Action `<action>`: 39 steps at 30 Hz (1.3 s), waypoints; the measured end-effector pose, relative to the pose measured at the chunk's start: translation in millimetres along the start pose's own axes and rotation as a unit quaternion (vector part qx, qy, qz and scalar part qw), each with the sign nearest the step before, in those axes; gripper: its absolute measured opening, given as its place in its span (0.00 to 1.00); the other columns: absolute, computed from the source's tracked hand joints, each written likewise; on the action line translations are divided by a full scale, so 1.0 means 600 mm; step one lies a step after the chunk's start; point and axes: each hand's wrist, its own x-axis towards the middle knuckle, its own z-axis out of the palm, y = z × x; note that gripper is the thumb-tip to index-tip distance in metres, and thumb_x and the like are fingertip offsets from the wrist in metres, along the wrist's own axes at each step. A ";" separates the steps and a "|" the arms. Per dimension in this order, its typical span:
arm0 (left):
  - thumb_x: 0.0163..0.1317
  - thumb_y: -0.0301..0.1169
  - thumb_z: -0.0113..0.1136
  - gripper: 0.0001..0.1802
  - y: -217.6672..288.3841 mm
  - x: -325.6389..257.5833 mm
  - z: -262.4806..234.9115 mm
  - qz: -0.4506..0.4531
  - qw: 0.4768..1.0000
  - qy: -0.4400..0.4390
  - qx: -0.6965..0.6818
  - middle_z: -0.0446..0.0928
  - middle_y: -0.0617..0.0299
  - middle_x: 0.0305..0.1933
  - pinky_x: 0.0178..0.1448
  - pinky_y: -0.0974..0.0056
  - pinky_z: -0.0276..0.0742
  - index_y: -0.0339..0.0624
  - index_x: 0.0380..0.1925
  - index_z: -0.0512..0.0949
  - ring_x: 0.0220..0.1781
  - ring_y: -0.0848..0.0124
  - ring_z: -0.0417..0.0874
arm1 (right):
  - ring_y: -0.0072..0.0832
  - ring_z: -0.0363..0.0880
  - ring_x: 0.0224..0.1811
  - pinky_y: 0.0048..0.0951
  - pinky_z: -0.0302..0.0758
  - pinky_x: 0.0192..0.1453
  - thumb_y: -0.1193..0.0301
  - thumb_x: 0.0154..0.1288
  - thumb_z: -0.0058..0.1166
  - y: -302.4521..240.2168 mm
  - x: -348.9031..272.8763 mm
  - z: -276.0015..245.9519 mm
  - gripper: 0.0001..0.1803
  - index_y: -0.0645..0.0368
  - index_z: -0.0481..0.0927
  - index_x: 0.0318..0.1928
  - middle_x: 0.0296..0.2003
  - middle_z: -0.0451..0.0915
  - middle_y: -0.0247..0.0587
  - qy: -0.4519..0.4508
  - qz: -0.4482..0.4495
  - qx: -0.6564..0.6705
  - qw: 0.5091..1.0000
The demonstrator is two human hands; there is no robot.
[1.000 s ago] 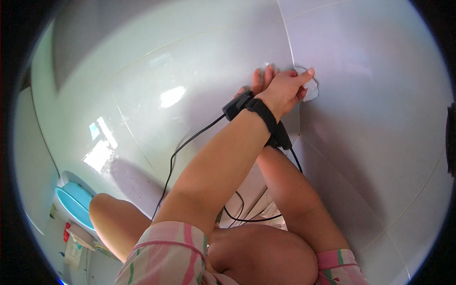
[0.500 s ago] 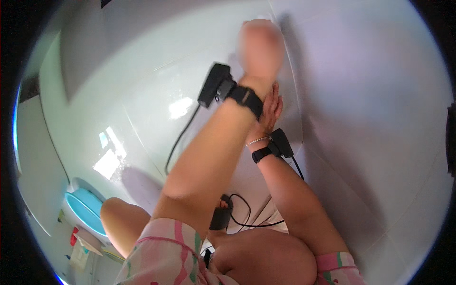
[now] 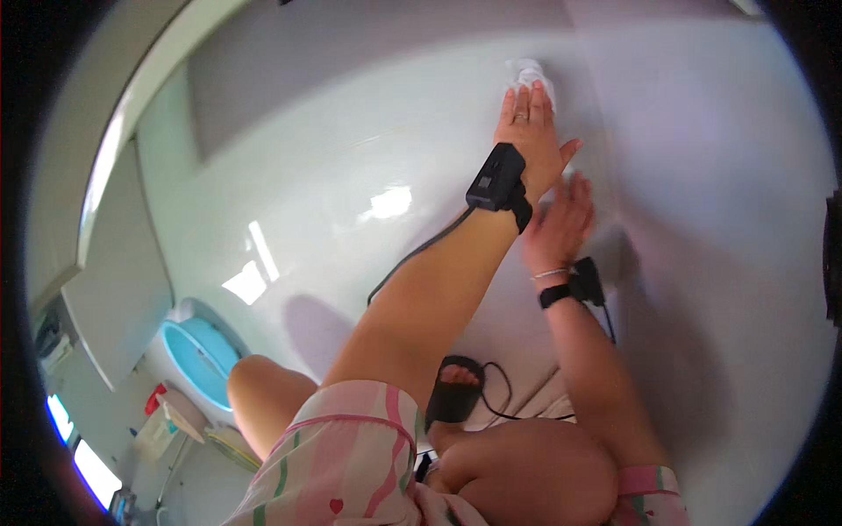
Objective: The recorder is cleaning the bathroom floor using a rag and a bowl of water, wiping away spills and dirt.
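A pale tiled floor [image 3: 263,210] carried a blue basin [image 3: 200,359] at the lower left, and a foot in a black slipper [image 3: 453,392] stood on it.

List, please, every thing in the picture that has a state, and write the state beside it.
left hand: fingers flat, pressing a white cloth on the wall
white cloth: crumpled, under the left fingertips
right hand: open, palm flat on the wall, holding nothing
wall: glossy, with bright reflections
blue basin: on the floor, upright
black sandal: worn on a foot

glossy smooth tiled wall [image 3: 351,158], soft white cloth [image 3: 530,72], matt black plastic wrist device [image 3: 496,177]
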 end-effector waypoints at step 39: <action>0.66 0.21 0.58 0.30 -0.373 -0.696 -0.546 -0.248 0.822 -0.165 -0.486 0.78 0.54 0.62 0.58 0.65 0.77 0.39 0.69 0.68 0.57 0.68 0.82 | 0.27 0.81 0.47 0.31 0.83 0.47 0.72 0.69 0.60 -0.583 -0.167 -0.197 0.17 0.59 0.74 0.56 0.50 0.77 0.40 -0.397 -0.138 0.610 0.671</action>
